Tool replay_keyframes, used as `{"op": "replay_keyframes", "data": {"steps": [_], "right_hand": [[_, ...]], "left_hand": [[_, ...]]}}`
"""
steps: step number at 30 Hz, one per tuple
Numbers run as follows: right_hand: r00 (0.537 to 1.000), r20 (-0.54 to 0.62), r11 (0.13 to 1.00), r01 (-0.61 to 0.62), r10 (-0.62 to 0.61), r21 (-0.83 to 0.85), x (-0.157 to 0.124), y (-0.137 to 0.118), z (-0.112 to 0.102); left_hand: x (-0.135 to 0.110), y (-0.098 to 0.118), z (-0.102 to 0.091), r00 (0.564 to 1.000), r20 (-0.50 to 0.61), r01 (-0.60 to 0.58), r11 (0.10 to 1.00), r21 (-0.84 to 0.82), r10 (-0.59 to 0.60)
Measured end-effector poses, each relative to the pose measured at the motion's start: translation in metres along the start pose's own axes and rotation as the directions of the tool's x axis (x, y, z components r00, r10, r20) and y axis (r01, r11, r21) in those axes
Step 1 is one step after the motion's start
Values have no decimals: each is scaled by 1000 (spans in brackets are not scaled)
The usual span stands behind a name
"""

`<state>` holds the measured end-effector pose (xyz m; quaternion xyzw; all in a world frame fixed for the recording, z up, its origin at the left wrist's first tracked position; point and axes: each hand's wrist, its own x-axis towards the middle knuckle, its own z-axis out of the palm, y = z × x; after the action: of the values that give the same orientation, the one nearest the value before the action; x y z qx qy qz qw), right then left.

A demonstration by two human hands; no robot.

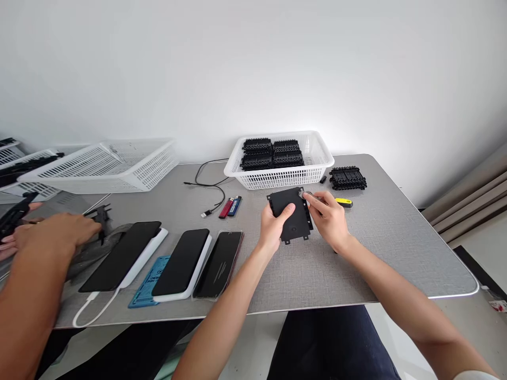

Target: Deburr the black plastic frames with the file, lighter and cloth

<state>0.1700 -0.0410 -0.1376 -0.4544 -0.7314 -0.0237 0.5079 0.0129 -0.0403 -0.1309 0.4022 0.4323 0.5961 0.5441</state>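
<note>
I had, remotely, the left hand (272,228) clamped on a flat black rectangular plate (287,216) above the grey table (400,237), the right hand (329,217) at its one-o'clock corner, pinch untellable, work seemingly unfinished, toothed black stacks (256,160) already in the white plastic basket (273,180) at twelve o'clock.

Near the centre of the frame, the flat plate (298,217) is black. Beneath it, the counter (412,248) shows a mottled grey, woven-looking pattern. The basket (273,181) at upper centre is white and slotted, its stacked parts (288,158) black. The left stick (226,208) is red, the right stick (235,206) blue; the handle (344,202) at right is yellow and black.
</note>
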Motion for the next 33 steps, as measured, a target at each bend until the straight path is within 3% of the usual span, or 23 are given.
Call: {"op": "replay_keyframes", "data": {"steps": [3, 6, 12, 16, 23, 25, 27, 30, 33], "right_hand": [[997, 74, 990, 17, -7, -139, 0, -1, 0], [989, 144, 985, 35, -10, -172, 2, -3, -1], [953, 300, 996, 68, -45, -66, 3, -8, -1], [943, 327, 998, 60, -62, 17, 0, -9, -2], [905, 407, 989, 72, -119, 127, -8, -13, 3], [936, 344, 987, 20, -75, 159, -6, -14, 1], [982, 187, 977, -54, 16, 204, -1, -13, -2], [994, -11, 967, -101, 107, 232, 6, -9, -6], [997, -14, 975, -67, 72, 213, 7, -4, -4]], "left_hand": [[-2, 1, 1, 1000, 4, -8, 1000, 4, 8], [-1, 3, 2, 1000, -30, 3, 1000, 3, -3], [5, 6, -4, 993, -107, 42, 997, -72, -49], [11, 7, -10, 989, -127, 60, 994, -96, -72], [23, 16, -26, 959, -281, -2, 987, -161, -44], [23, 16, -28, 961, -273, -6, 989, -149, -35], [21, 14, -26, 971, -235, 4, 993, -114, -31], [15, 9, -19, 989, -141, 38, 998, -58, -46], [8, 5, -10, 997, -51, 53, 999, -9, -54]]}}
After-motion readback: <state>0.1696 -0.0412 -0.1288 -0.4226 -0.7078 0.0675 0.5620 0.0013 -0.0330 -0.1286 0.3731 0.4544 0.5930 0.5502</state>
